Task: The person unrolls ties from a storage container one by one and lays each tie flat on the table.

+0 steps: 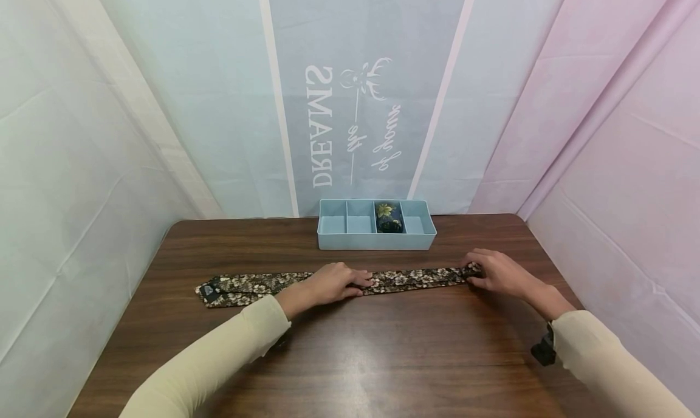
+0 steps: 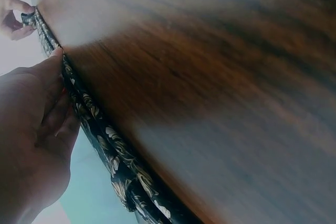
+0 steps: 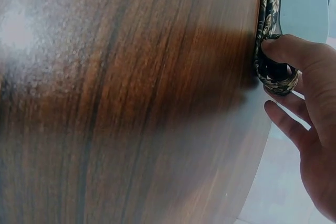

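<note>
A dark necktie (image 1: 404,279) with pale flowers lies lengthwise across the wooden table, its wide pointed end at the left. My left hand (image 1: 332,283) rests over its middle, with relaxed fingers on the cloth and the thumb by the near edge. At the tie's right end, my right hand (image 1: 500,273) pinches a small coil (image 3: 281,83) of the tie between thumb and fingers. In the right wrist view, the thumb lies against the inner side of this coil. The left wrist view shows the tie (image 2: 113,153) running past my left hand (image 2: 37,135).
Behind the tie stands a light blue organizer box (image 1: 377,242) with several compartments. A rolled dark blue tie (image 1: 389,219) with a yellowish flower sits in its third compartment from the left. Fabric curtains (image 1: 219,102) surround the table (image 1: 372,357) at the back and sides.
</note>
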Available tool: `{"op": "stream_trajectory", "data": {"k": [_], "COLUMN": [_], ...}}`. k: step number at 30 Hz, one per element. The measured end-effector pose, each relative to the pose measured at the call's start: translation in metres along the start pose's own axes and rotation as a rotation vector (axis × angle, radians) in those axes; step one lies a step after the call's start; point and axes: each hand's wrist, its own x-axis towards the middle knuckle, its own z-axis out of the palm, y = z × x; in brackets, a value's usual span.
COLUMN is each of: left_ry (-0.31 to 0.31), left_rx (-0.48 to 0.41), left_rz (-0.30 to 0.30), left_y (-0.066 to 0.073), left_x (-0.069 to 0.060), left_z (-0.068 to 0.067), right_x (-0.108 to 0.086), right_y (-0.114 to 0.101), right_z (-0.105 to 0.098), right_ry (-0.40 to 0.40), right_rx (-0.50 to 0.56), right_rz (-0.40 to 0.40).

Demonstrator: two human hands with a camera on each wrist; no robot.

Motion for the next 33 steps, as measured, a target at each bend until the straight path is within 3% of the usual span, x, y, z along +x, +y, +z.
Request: {"op": "stream_trajectory", "data": {"k": [9,18,33], "left_ry": [0.002,-0.009,-0.018], "left_rx": [0.012,0.015,0.03], "left_rz": [0.023,0.006,-0.003], "left_y": [-0.004,-0.005,-0.0082], "left_x": [-0.0013,-0.0043,-0.0091], "left_z": [0.0008,-0.003,-0.0052], "right_x": [-0.0001,-0.0013,-0.0044], "right_y": [0.0038,0.0032,0.0056], "right_z": [-0.0009,-0.0015,0.0012], "right_ry": [-0.014,-0.006,0.044], "right_rx": [-0.003,-0.082,-0.042], "right_rz": [-0.026,-0.128,-0.061]}}
